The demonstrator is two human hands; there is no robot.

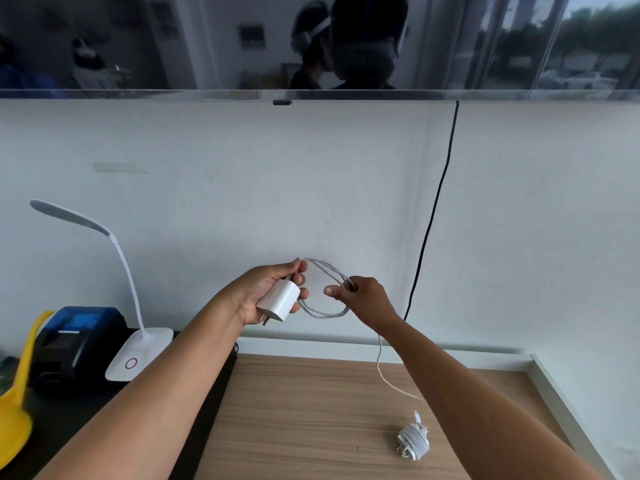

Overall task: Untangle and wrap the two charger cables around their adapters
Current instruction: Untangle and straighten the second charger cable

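Observation:
My left hand (268, 289) grips a white charger adapter (280, 298), prongs pointing down-left, raised in front of the wall. Its white cable (323, 314) forms loops between both hands. My right hand (360, 294) pinches those loops to the right of the adapter. The cable's loose tail (384, 372) hangs from my right hand down to the wooden table (294, 410) and passes behind my right forearm. A second adapter with its cable wound tightly around it (413, 441) lies on the table at the lower right, its connector end sticking up.
A white desk lamp (138, 351) stands at the left on a black surface, beside a blue-and-black device (78, 337) and a yellow plastic object (15, 403). A black cord (433, 216) runs down the wall. The table has a white raised edge (561, 393) at the right.

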